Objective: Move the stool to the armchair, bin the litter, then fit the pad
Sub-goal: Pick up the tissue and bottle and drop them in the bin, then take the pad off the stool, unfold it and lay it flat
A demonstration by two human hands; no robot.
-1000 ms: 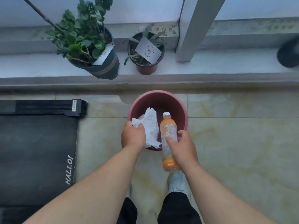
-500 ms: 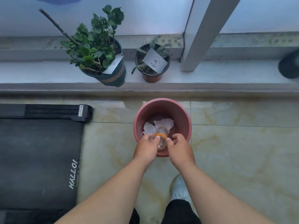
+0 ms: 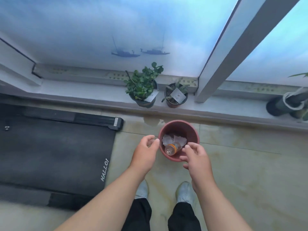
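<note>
A round reddish-pink bin (image 3: 193, 129) stands on the tiled floor below the window sill. Inside it lie crumpled white tissue (image 3: 168, 140) and an orange drink bottle (image 3: 172, 148), its base pointing up at me. My left hand (image 3: 145, 150) hovers just left of the bin's rim, fingers apart and empty. My right hand (image 3: 196, 157) hangs over the near right rim, also open and empty. No stool, armchair or pad is in view.
A black treadmill (image 3: 55, 147) marked "HALLO!" lies on the floor at the left. Two potted plants (image 3: 143, 90) (image 3: 175, 95) stand on the sill behind the bin, a dark pot (image 3: 283, 105) at far right. A window post (image 3: 216, 67) rises right of them. My feet (image 3: 166, 190) stand near the bin.
Both hands have let go: the tissue and the bottle now lie in the bin. My hands have pulled back and opened, and my view has risen away from the bin.
</note>
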